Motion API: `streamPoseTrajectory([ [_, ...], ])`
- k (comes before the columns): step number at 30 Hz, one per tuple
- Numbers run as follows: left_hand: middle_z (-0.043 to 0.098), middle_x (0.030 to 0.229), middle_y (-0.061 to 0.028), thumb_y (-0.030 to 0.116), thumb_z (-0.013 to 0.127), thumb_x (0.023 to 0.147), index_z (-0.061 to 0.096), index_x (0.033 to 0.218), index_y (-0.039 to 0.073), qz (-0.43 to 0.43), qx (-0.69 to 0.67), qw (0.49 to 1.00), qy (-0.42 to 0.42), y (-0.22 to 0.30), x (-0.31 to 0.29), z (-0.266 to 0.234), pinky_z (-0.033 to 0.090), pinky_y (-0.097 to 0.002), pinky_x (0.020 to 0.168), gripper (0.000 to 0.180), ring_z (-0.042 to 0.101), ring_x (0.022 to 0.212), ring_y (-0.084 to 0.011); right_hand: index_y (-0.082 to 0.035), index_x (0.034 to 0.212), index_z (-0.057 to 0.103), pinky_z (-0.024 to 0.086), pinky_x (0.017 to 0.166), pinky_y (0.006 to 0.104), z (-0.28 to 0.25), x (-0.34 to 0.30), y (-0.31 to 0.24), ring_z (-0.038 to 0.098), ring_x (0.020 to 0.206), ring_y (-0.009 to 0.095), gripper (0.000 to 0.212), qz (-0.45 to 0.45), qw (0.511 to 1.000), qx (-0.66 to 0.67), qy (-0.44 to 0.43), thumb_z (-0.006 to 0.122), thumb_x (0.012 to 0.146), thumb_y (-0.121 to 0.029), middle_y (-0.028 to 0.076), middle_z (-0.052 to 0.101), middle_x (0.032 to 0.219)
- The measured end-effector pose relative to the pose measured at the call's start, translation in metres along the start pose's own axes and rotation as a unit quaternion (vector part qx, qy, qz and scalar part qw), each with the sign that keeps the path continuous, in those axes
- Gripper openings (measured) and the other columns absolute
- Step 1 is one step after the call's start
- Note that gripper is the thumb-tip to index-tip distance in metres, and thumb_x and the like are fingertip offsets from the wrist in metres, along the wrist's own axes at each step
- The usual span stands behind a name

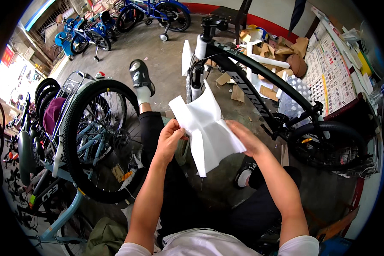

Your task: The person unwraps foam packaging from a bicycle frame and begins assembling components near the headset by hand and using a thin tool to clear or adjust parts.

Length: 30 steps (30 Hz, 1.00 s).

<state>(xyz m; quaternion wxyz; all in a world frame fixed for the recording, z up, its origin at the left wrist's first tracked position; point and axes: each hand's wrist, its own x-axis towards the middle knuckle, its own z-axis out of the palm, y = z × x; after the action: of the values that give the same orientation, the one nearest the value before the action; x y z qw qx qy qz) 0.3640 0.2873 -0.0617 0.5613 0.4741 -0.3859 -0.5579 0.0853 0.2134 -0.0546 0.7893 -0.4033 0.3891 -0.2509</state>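
A creased white foam packing sheet (211,136) is spread between my hands, its upper corners curling up. My left hand (170,138) pinches the sheet's left edge between thumb and fingers. On the other side, my right hand (247,138) grips the right edge, its fingertips partly hidden behind the sheet. Just beyond stands a black bicycle frame (251,87), with white wrapping (200,48) around its head tube and no front wheel in its fork (196,79). The lower part of the fork is hidden by the sheet.
Close on my left is a light-blue bicycle's large wheel (68,128), with more bicycles behind it. Blue bicycles with training wheels (170,17) stand at the back. Cardboard scraps (269,51), a brown ball (297,65) and clear plastic bottles (295,91) lie at right.
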Motion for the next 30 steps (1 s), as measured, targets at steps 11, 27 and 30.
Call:
streamPoseTrajectory([
  [11,0.059,0.076,0.0006,0.008,0.062,0.093,0.056,0.089,0.001,0.046,0.317,0.946,0.05,0.016,0.021,0.058,0.045,-0.0265,0.066,0.01,0.052,0.071,-0.0068,0.001,0.155,0.034,0.045,0.108,0.0378,-0.012,-0.006,-0.019,0.054,0.132,0.026,0.094,-0.005,0.999,-0.025,-0.028,0.075,0.09,-0.053,0.021,0.053,0.143],
  [27,0.066,0.076,-0.0055,0.013,0.071,0.094,0.063,0.093,-0.001,0.065,0.396,0.915,0.034,0.025,0.034,0.096,0.05,-0.0276,0.064,0.016,0.061,0.069,-0.0104,-0.003,0.154,0.033,0.046,0.105,0.0388,-0.007,-0.005,-0.023,0.059,0.122,0.025,0.102,-0.014,0.997,-0.076,0.009,0.085,0.08,-0.05,0.017,0.059,0.133],
  [30,0.066,0.077,-0.0026,0.013,0.072,0.095,0.065,0.094,0.0,0.02,0.314,0.949,0.028,0.014,0.038,0.096,0.049,-0.026,0.063,0.014,0.062,0.07,-0.009,-0.004,0.154,0.033,0.046,0.104,0.0391,-0.005,-0.005,-0.022,0.059,0.121,0.025,0.101,-0.016,0.997,-0.078,0.012,0.087,0.08,-0.047,0.016,0.06,0.132],
])
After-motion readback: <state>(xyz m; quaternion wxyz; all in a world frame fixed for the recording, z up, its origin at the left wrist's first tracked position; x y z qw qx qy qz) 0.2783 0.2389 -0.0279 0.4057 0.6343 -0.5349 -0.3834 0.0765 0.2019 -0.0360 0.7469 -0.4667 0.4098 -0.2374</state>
